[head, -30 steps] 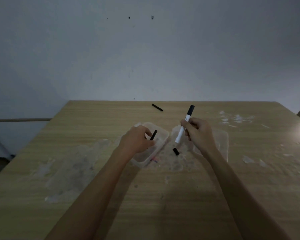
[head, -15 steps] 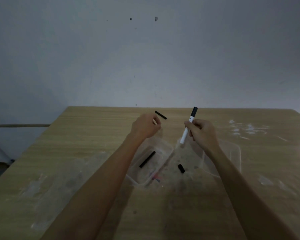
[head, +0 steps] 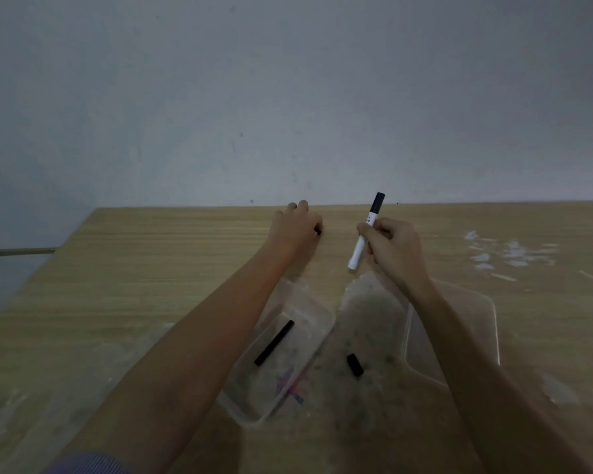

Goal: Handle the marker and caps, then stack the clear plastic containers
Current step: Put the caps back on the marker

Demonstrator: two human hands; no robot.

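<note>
My right hand (head: pixel 392 248) holds a white marker (head: pixel 361 246) with a black cap on top, tilted upright above the table. Far out near the table's back edge, my left hand (head: pixel 293 227) is curled over a long black cap (head: pixel 318 230); only the cap's end shows by the thumb. A clear plastic container (head: pixel 329 323) lies under my left forearm with another long black cap (head: pixel 274 342) inside it. A second clear container (head: pixel 493 323) sits under my right forearm. A short black cap (head: pixel 354 365) lies between the two containers.
The wooden table (head: pixel 151 268) carries white smears at the right (head: pixel 507 254) and dull stains at the left front. A grey wall stands right behind the table's back edge. A coloured mark (head: pixel 293 388) shows under the left container.
My left hand let a black cap drop into the left container, then reached forward and closed over the black cap at the back. The right hand kept the marker raised.
</note>
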